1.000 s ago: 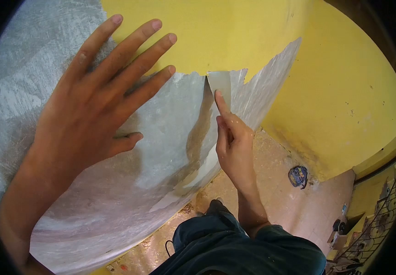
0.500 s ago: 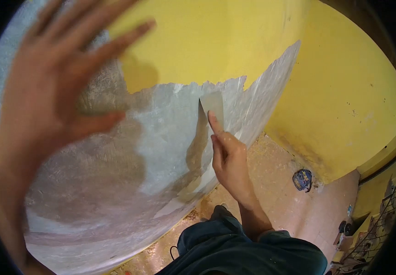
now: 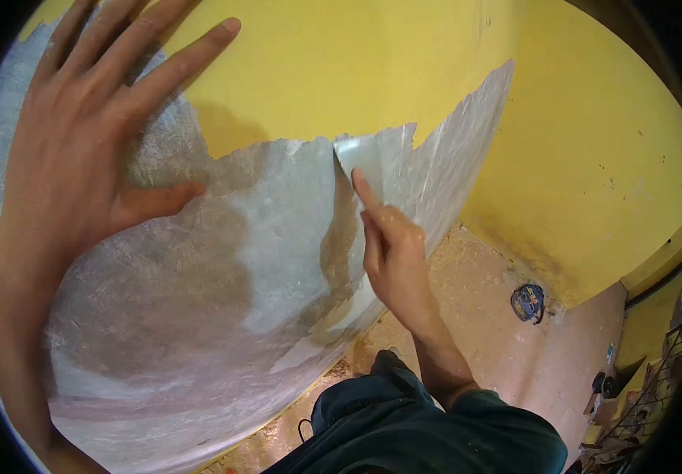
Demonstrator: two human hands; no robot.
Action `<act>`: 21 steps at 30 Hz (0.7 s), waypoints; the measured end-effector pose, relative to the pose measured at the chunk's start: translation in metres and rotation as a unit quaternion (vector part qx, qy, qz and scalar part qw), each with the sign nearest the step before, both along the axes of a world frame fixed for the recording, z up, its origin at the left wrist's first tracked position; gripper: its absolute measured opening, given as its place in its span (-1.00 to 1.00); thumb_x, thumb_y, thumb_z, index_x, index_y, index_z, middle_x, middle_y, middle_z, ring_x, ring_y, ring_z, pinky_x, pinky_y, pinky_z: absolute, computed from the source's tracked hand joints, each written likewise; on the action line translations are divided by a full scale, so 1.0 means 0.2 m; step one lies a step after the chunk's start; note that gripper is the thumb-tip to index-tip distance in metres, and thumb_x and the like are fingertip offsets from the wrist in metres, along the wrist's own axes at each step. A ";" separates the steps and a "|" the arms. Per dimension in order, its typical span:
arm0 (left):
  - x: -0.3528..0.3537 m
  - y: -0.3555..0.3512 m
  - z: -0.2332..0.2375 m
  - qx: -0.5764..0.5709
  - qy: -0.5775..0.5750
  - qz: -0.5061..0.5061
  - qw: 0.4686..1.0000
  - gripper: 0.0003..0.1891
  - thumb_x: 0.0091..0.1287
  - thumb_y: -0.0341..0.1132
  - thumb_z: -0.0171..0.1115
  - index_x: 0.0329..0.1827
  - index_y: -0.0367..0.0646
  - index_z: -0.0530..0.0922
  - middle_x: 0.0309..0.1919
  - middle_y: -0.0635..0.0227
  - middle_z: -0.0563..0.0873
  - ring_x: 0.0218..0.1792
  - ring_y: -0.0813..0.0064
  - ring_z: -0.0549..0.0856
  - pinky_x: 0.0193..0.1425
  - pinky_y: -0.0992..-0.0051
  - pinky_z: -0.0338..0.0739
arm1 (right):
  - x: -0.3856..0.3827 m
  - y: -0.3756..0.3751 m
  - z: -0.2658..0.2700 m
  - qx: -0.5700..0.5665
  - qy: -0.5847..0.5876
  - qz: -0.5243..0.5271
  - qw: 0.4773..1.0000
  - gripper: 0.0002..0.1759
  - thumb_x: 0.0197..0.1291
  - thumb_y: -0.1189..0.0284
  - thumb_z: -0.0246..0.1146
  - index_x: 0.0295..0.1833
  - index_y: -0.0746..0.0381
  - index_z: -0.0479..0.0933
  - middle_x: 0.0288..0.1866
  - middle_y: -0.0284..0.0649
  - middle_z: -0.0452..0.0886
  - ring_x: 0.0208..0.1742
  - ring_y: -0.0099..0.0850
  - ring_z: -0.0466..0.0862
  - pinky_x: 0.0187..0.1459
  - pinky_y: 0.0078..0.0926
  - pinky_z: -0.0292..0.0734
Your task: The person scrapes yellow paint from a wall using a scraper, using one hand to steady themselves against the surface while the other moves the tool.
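My left hand (image 3: 80, 150) is spread with its fingers apart at the upper left, in front of the wall, and holds nothing. My right hand (image 3: 396, 261) grips a flat metal scraper (image 3: 365, 158), its index finger stretched along the blade. The blade's far edge meets the ragged border between the yellow paint (image 3: 309, 71) and the bare grey wall (image 3: 278, 229). The scraper's handle is hidden in my right hand.
A second yellow wall (image 3: 586, 158) stands on the right. On the floor (image 3: 483, 316), a dark blue bag-like item (image 3: 527, 303) lies near its base. Boxes and a wire rack (image 3: 657, 379) are at the lower right.
The scraper in my right hand has moved slightly up and left, up to the yellow paint's edge. My left hand has shifted a little and looks sharper.
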State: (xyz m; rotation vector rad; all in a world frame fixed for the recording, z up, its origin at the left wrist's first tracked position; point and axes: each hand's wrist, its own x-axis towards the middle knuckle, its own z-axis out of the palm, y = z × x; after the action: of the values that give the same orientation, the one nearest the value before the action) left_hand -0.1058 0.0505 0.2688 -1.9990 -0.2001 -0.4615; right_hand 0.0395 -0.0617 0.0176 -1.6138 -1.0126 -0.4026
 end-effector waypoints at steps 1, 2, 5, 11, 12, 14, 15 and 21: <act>-0.02 0.02 0.01 0.000 -0.001 0.001 1.000 0.29 -0.35 0.14 0.79 0.65 0.38 0.35 0.74 0.47 0.21 0.75 0.35 0.11 0.87 0.04 -0.13 | -0.02 -0.01 -0.02 0.000 -0.001 0.002 1.000 -0.33 0.41 0.75 0.18 0.59 0.10 0.49 -0.46 -0.01 0.40 -0.47 -0.31 0.39 -0.31 -0.41 0.41; -0.02 0.02 0.02 0.000 -0.002 0.004 1.000 0.28 -0.35 0.14 0.79 0.65 0.38 0.35 0.74 0.47 0.21 0.75 0.35 0.11 0.87 0.04 -0.13 | -0.05 -0.01 -0.04 -0.015 0.027 0.013 0.999 -0.34 0.41 0.75 0.18 0.58 0.11 0.49 -0.45 -0.01 0.41 -0.47 -0.31 0.39 -0.31 -0.41 0.41; 0.01 0.00 0.02 0.001 -0.004 0.018 1.000 0.28 -0.34 0.15 0.78 0.65 0.38 0.35 0.74 0.47 0.21 0.75 0.35 0.11 0.87 0.04 -0.13 | 0.00 0.03 0.00 -0.013 0.017 0.019 1.000 -0.28 0.37 0.74 0.20 0.61 0.06 0.46 -0.45 -0.01 0.44 -0.48 -0.21 0.46 -0.31 -0.28 0.45; -0.02 0.02 0.00 -0.004 0.006 0.019 1.000 0.27 -0.33 0.15 0.77 0.64 0.37 0.36 0.74 0.46 0.22 0.75 0.34 0.11 0.87 0.03 -0.13 | -0.05 -0.01 -0.05 -0.030 0.016 0.018 0.999 -0.22 0.33 0.74 0.22 0.64 0.02 0.43 -0.46 0.00 0.46 -0.48 -0.09 0.54 -0.31 -0.15 0.48; -0.02 0.03 0.00 -0.003 0.006 0.019 1.000 0.26 -0.32 0.16 0.77 0.64 0.37 0.36 0.74 0.46 0.22 0.75 0.34 0.11 0.87 0.03 -0.13 | -0.06 0.00 -0.07 -0.034 0.039 0.036 0.998 -0.22 0.33 0.75 0.21 0.64 0.02 0.43 -0.45 0.01 0.47 -0.47 -0.08 0.54 -0.31 -0.15 0.48; -0.02 0.03 -0.01 0.000 0.006 0.023 1.000 0.26 -0.32 0.16 0.76 0.64 0.37 0.36 0.74 0.45 0.22 0.75 0.33 0.11 0.87 0.03 -0.13 | -0.01 0.03 -0.04 -0.006 0.014 0.032 0.999 -0.21 0.33 0.75 0.21 0.65 0.02 0.42 -0.45 0.01 0.47 -0.47 -0.07 0.54 -0.30 -0.15 0.48; -0.03 0.04 -0.01 0.001 0.009 0.023 1.000 0.26 -0.32 0.16 0.76 0.64 0.36 0.36 0.74 0.45 0.22 0.75 0.33 0.11 0.87 0.03 -0.13 | 0.01 0.05 -0.02 0.020 -0.009 0.023 0.999 -0.21 0.33 0.75 0.21 0.65 0.02 0.42 -0.44 0.01 0.48 -0.46 -0.06 0.54 -0.30 -0.14 0.48; 0.00 -0.01 -0.01 0.009 0.012 0.016 1.000 0.25 -0.30 0.17 0.75 0.64 0.36 0.36 0.73 0.44 0.22 0.75 0.32 0.11 0.86 0.02 -0.12 | -0.03 0.03 0.01 -0.004 0.000 0.004 1.000 -0.32 0.41 0.76 0.16 0.59 0.08 0.49 -0.46 -0.05 0.36 -0.47 -0.33 0.34 -0.31 -0.43 0.39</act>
State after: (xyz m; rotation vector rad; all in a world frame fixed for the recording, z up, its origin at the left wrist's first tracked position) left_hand -0.1062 0.0486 0.2669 -1.9798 -0.2122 -0.4174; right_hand 0.0342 -0.0550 0.0188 -1.6169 -1.0224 -0.3937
